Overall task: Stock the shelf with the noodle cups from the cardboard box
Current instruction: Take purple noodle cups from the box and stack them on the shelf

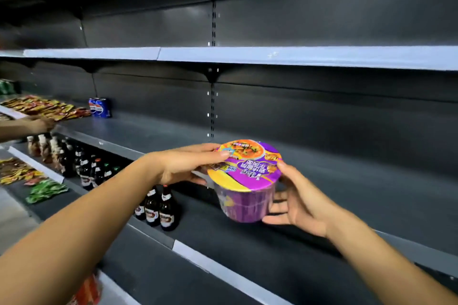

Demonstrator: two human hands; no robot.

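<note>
— While both hands held it, where was the noodle cup (244, 182)?
— In front of the dark shelf (334, 181), in the air. The left hand (184, 168) pinched its lid rim; the right hand (295, 202) cupped its side, fingers curled round it, beer bottles (158, 208) nearby.

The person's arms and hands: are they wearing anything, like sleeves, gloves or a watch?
Nothing shows. Both forearms are bare, with no sleeves in view. The left hand and right hand have no gloves, and no rings, watch or bracelet can be seen on them.
</note>
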